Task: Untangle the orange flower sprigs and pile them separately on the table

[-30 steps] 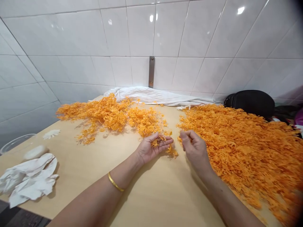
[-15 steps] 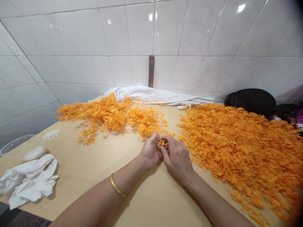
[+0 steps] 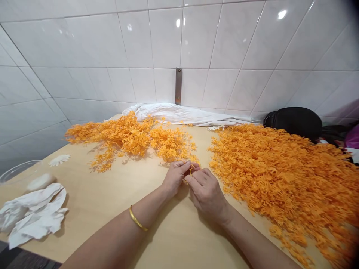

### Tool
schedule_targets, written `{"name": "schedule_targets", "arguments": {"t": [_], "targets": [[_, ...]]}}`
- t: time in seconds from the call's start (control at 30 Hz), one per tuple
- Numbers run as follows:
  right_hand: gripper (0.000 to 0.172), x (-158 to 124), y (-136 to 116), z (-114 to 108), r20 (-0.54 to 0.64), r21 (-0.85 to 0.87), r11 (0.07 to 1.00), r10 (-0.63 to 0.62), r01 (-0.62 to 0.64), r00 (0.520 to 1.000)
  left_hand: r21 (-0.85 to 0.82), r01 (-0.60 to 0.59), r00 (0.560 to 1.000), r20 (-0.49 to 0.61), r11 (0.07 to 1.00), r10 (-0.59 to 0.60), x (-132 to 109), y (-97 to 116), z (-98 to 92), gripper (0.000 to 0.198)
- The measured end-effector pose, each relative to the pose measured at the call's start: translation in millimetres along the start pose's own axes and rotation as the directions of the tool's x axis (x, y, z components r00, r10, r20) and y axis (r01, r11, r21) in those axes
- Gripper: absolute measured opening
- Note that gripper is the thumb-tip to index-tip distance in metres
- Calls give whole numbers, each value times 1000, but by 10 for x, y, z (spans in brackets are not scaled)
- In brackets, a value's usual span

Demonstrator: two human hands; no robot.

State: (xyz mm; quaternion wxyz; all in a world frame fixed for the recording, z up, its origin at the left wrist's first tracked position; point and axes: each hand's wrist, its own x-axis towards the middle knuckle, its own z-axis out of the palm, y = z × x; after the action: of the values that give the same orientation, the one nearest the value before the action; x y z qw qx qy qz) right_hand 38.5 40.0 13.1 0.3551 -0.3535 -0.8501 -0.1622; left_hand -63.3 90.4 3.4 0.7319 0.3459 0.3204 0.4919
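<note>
– White-tiled wall (image 3: 140,45) behind, and a pale wooden table (image 3: 117,198) pushed into its corner. What is on it?

– Mostly orange. 1 large orange heap (image 3: 280,175) covers the right side from the far edge to the near edge. 1 smaller orange heap (image 3: 131,138) lies toward the far left corner.

– And the 2 hands?

– Both meet at the middle of the table, between the heaps. The left hand (image 3: 175,175) is curled, thumb and fingertips pinching a small orange piece (image 3: 191,170). The right hand (image 3: 206,192) is closed too, its fingertips on the same piece, touching the left hand.

– Is the piece on the wood?

– Just above it, near the smaller heap's closest edge. Its shape is too small to tell.

– Anything on the wrist?

– A gold bangle (image 3: 137,221) on the left forearm.

– What else?

– A white cloth (image 3: 182,114) along the far edge, a black bag (image 3: 293,121) at the far right corner, crumpled white wraps (image 3: 33,216) at the near left corner, a glass bowl (image 3: 17,170) at the left edge, with 1 white flower (image 3: 59,159) near it.
</note>
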Motion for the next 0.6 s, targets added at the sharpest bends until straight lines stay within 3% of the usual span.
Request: {"name": "schedule_targets", "arguments": {"t": [0.07, 0.17, 0.2, 0.27, 0.3, 0.37, 0.4, 0.43, 0.47, 0.53, 0.6], "targets": [[24, 37, -144, -96, -66, 62, 995, -70, 75, 995, 26, -68, 993, -93, 997, 70, 35, 19, 9, 13], [19, 99, -321, -244, -154, 215, 960, -150, 181, 977, 0, -156, 949, -277, 988, 150, 90, 87, -14, 19], [17, 112, -323, -281, -178, 271, 953, -89, 136, 980, -17, -141, 954, -270, 990, 131, 97, 110, -32, 20], [18, 111, -211, -319, -178, 390, 911, 216, -133, 960, -27, -68, 987, -148, 997, 63, 91, 142, -75, 22], [20, 97, -108, -318, -144, 456, 833, 416, -313, 898, -19, -32, 997, -76, 999, 31, 80, 150, -95, 24], [24, 46, 137, -283, -31, 582, 578, 719, -573, 694, 3, 1, 1000, 11, 1000, -1, 55, 155, -123, 29], [22, 15, 253, -254, 28, 634, 449, 800, -629, 599, 13, 7, 1000, 24, 1000, -7, 46, 156, -130, 29], [20, -14, 349, -220, 81, 672, 349, 842, -653, 534, 24, 15, 999, 31, 1000, -16, 38, 155, -133, 30], [20, -39, 419, -186, 126, 689, 285, 858, -667, 497, 38, 27, 999, 41, 999, -28, 34, 154, -131, 29], [23, -66, 477, -127, 196, 664, 267, 839, -698, 507, 78, 37, 997, 70, 996, -43, 28, 148, -119, 28], [25, -59, 451, -90, 245, 608, 340, 779, -717, 577, 128, 39, 993, 106, 991, -53, 19, 136, -99, 29]]}}
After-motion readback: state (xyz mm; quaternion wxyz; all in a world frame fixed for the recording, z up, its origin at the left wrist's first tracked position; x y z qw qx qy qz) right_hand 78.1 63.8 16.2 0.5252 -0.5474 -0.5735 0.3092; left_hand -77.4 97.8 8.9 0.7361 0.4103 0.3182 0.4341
